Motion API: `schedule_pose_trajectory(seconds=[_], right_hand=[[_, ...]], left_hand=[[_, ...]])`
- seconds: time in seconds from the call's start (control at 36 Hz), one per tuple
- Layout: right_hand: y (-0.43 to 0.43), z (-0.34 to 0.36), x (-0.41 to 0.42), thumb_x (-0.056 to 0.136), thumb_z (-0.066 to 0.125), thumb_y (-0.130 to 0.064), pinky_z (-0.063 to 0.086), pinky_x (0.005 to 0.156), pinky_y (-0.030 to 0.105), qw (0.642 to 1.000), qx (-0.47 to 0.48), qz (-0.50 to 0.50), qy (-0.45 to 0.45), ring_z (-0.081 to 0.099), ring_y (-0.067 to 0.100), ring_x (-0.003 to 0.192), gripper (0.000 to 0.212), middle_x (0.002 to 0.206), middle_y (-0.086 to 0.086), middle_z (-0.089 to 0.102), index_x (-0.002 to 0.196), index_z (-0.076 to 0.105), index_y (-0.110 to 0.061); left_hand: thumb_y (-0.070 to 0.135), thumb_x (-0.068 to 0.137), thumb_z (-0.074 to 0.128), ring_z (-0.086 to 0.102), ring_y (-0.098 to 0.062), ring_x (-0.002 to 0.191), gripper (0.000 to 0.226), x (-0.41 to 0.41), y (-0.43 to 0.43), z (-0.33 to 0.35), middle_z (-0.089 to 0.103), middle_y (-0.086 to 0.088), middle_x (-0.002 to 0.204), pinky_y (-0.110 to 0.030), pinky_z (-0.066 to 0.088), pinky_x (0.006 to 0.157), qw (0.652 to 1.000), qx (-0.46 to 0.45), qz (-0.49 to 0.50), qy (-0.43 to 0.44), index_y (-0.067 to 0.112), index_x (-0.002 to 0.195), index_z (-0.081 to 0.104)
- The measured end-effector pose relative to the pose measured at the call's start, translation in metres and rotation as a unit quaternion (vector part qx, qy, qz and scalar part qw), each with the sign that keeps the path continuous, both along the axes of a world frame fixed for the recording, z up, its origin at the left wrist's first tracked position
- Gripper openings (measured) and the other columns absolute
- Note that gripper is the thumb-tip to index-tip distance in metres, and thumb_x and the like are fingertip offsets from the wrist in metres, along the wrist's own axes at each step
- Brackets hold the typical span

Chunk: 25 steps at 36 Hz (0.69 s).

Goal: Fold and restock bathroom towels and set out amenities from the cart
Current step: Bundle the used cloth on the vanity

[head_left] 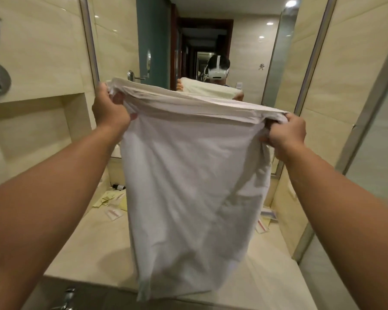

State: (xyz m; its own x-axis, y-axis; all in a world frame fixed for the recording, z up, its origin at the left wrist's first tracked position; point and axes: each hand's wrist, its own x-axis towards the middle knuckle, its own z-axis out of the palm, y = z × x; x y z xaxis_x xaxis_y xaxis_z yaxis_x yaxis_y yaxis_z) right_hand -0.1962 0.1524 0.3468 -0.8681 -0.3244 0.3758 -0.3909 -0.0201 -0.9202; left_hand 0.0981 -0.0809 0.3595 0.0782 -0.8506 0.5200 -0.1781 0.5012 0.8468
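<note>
Both left hand (109,110) and right hand (286,135) clutch towel (188,186) over beige counter (87,242) bearing probable sachets (114,212).

I am holding up one white towel (188,186), and I am using two hands for it: my left hand (109,108) is gripping one top corner and my right hand (285,135) is gripping the other. On the one counter (94,247) below, I am counting one small dark bottle (119,187) and, left of the towel, about four flat packets (114,213), overlapping, so the number is unsure. On the right I am making out at least two further packets (263,227), with the towel hiding part of that group. One faucet (68,296) is showing at the bottom edge, and one mirror (244,41) is facing me.
</note>
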Motion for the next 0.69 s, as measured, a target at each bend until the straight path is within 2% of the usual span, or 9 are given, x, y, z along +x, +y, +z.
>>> schedule_pose_trajectory(seconds=[0.03,0.06,0.11,0.17,0.25,0.33,0.44,0.58,0.69], right_hand=[[0.001,0.004,-0.001,0.095,0.061,-0.002,0.062,0.058,0.039,0.997,-0.034,0.036,-0.060,0.069,0.030,0.081,0.017,0.097,0.009,0.069,0.094,0.065,-0.018],[0.003,0.005,-0.002,0.094,0.061,-0.001,0.064,0.060,0.044,0.996,-0.043,0.040,-0.072,0.069,0.030,0.081,0.018,0.097,0.009,0.069,0.093,0.064,-0.019],[0.010,0.000,0.000,0.083,0.064,-0.003,0.064,0.070,0.049,0.998,-0.041,-0.021,0.039,0.069,0.025,0.085,0.021,0.092,0.002,0.072,0.087,0.065,-0.023],[0.022,-0.008,0.000,0.079,0.066,-0.006,0.061,0.077,0.044,0.988,-0.039,-0.072,0.128,0.067,0.018,0.085,0.025,0.091,-0.004,0.072,0.089,0.066,-0.028],[0.037,-0.016,0.014,0.078,0.070,-0.010,0.060,0.082,0.046,0.988,-0.060,-0.065,0.124,0.070,0.022,0.089,0.026,0.094,-0.003,0.074,0.093,0.068,-0.031],[0.053,-0.018,0.036,0.077,0.070,-0.009,0.060,0.085,0.046,0.987,-0.049,-0.071,0.134,0.069,0.024,0.092,0.030,0.099,-0.001,0.074,0.099,0.070,-0.028],[0.078,-0.028,0.079,0.080,0.066,-0.005,0.054,0.079,0.036,0.979,-0.054,-0.102,0.167,0.066,0.027,0.091,0.025,0.099,0.005,0.072,0.103,0.069,-0.016],[0.115,-0.042,0.139,0.080,0.054,-0.003,0.039,0.068,0.027,0.967,-0.072,-0.139,0.202,0.053,0.023,0.080,0.021,0.089,0.004,0.061,0.097,0.061,-0.012],[0.143,-0.046,0.189,0.081,0.050,-0.006,0.034,0.066,0.028,0.957,-0.091,-0.176,0.211,0.050,0.025,0.076,0.018,0.085,0.003,0.056,0.098,0.055,-0.009]], left_hand=[[0.008,0.086,0.078,0.059,-0.023,0.109,0.052,0.002,0.003,0.000,0.061,0.001,0.124,-0.041,0.063,0.083,1.000,-0.004,-0.007,-0.014,0.027,0.123,0.047],[0.007,0.089,0.073,0.059,-0.025,0.109,0.049,0.004,0.006,0.001,0.060,0.000,0.122,-0.046,0.062,0.087,1.000,-0.007,-0.011,-0.026,0.027,0.124,0.046],[0.008,0.094,0.064,0.057,-0.023,0.106,0.042,0.011,0.014,0.002,0.060,-0.002,0.121,-0.039,0.057,0.089,0.999,-0.024,0.014,-0.041,0.023,0.128,0.045],[0.013,0.097,0.061,0.054,-0.019,0.104,0.040,0.020,0.023,0.001,0.059,-0.004,0.122,-0.032,0.050,0.085,0.998,-0.042,0.044,-0.031,0.017,0.132,0.043],[0.020,0.100,0.058,0.056,-0.022,0.106,0.035,0.038,0.040,-0.002,0.060,-0.006,0.123,-0.040,0.055,0.091,0.998,-0.046,0.032,-0.030,0.015,0.131,0.043],[0.025,0.104,0.050,0.055,-0.023,0.101,0.028,0.059,0.055,-0.009,0.058,-0.004,0.115,-0.034,0.045,0.080,0.998,-0.044,0.025,-0.033,0.012,0.128,0.045],[0.022,0.105,0.048,0.053,-0.022,0.100,0.028,0.091,0.077,-0.019,0.061,-0.011,0.122,-0.034,0.040,0.080,0.998,-0.032,0.027,-0.043,0.012,0.130,0.046],[0.023,0.108,0.041,0.059,-0.034,0.113,0.029,0.135,0.106,-0.029,0.061,-0.016,0.127,-0.034,0.037,0.079,0.999,-0.005,0.026,-0.040,0.009,0.133,0.044],[0.022,0.108,0.041,0.059,-0.037,0.119,0.035,0.168,0.138,-0.032,0.062,-0.018,0.132,-0.026,0.036,0.077,0.998,-0.055,0.033,0.014,0.005,0.138,0.044]])
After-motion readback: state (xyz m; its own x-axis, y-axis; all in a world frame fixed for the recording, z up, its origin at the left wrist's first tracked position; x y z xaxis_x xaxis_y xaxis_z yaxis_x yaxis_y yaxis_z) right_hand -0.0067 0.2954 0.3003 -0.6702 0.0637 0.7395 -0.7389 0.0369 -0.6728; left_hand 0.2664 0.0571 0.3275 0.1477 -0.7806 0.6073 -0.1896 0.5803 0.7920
